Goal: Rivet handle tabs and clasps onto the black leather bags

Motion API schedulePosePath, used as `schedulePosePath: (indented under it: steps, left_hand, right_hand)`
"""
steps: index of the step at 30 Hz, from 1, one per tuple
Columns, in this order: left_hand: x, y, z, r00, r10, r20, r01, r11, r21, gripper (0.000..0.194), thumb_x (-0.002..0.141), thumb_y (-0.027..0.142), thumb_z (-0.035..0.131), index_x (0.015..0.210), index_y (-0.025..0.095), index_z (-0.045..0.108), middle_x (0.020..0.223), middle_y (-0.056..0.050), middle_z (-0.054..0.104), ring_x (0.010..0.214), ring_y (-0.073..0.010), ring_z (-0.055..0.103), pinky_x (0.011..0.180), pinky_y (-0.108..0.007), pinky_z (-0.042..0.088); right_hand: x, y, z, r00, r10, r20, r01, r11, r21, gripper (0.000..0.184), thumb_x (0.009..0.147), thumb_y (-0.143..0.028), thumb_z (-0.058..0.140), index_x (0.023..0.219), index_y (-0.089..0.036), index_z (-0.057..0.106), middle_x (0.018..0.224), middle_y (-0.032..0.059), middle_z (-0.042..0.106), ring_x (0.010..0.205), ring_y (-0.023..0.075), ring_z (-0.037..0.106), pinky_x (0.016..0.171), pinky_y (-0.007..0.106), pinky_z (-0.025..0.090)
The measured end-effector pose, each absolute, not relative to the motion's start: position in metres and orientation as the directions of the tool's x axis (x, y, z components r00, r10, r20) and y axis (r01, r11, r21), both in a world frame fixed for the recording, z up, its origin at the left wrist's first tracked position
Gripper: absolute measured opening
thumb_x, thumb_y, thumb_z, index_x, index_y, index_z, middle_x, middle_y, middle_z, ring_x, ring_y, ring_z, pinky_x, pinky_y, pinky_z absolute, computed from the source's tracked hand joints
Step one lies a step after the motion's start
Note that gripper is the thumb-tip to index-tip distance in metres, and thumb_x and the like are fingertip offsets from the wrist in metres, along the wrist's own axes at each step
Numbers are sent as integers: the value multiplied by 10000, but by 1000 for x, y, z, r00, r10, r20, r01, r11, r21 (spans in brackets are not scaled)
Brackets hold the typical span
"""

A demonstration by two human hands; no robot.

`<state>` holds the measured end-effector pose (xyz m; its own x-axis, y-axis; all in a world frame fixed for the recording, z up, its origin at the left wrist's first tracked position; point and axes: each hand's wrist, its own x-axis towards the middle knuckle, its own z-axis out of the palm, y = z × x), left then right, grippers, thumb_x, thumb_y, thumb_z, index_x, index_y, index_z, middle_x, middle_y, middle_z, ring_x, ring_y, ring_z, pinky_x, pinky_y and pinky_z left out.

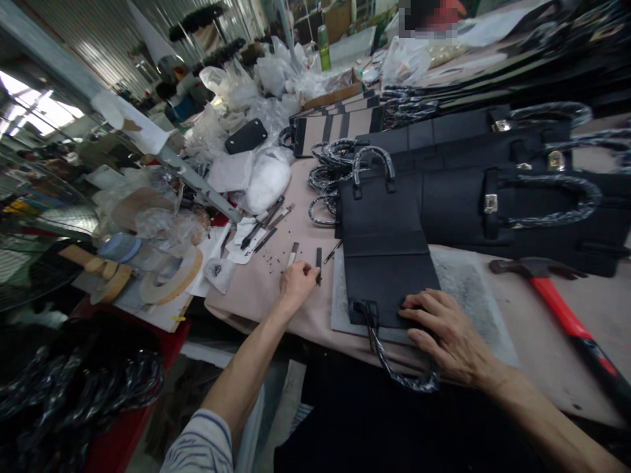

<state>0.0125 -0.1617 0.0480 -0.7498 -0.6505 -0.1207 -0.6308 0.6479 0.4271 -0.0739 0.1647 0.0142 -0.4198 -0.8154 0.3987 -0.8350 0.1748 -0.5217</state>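
A black handbag body (384, 269), unfolded flat, lies in front of me, with its near end on a pale slab (470, 289). My right hand (446, 328) is at the near right corner, its fingertips on the black material and its thumb by the edge. A plastic-wrapped handle (399, 371) hangs from that near end over the table edge. To the left, my left hand (298, 282) rests on the table with fingertips pinched together; whatever is between them is too small to make out. Just past those fingertips lies a narrow dark strip (319, 257).
A red-handled hammer (557, 302) lies at right. More black bags (458, 203) are piled behind. Small dark bits (272, 257) and slim tools (266, 226) lie left of centre. Tape rolls (170, 279), plastic bags (276, 72) and a metal post (197, 180) stand further left and back.
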Motion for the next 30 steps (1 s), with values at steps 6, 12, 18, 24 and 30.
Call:
schedulePosePath:
  steps: [6, 12, 18, 24, 30]
  left_hand:
    - [-31, -174, 59, -686, -615, -389, -717, 662, 217, 332, 760, 495, 806, 794, 170, 746, 930, -180, 790, 976, -331, 749, 776, -338, 542]
    - [-48, -175, 55, -604, -646, -468, -786, 582, 211, 203, 632, 240, 869, 620, 160, 682, 548, -118, 679, 711, -317, 747, 650, -329, 548]
    - [-24, -185, 48, -615, -628, -477, -715, 190, 673, 235, 710, 107, 807, 612, 158, 599, 483, -10, 582, 522, -189, 652, 530, -251, 515]
    - [18, -169, 41, -712, -537, -453, -396, -226, 890, 218, 838, 201, 774, 870, 161, 563, 777, -17, 717, 716, -166, 749, 701, -280, 617]
    - [34, -120, 34, -846, -388, -366, -99, -560, 823, 563, 657, 256, 957, 1109, 186, 630, 861, -19, 772, 846, -200, 779, 802, -305, 629]
  right_hand:
    - [-73, 168, 10, -420, -824, 381, -822, 169, -543, 277, 997, -383, 530, 1122, -210, 707, 1178, 108, 659, 1117, 303, 562, 981, 523, 437]
    - [-73, 165, 13, -433, -812, 391, -812, 165, -559, 249, 1010, -349, 513, 1101, -202, 692, 1147, 106, 660, 1082, 289, 566, 978, 520, 429]
    - [-72, 164, 16, -453, -803, 387, -794, 166, -585, 226, 1016, -335, 518, 1074, -202, 692, 1123, 102, 669, 1078, 281, 565, 969, 501, 434]
    - [-72, 163, 18, -472, -793, 384, -774, 165, -611, 237, 1015, -365, 526, 1039, -203, 698, 1097, 96, 669, 1044, 266, 552, 974, 491, 425]
    - [-72, 163, 24, -484, -802, 350, -748, 172, -641, 279, 1026, -388, 512, 1044, -196, 714, 1079, 96, 660, 1015, 251, 550, 961, 483, 426]
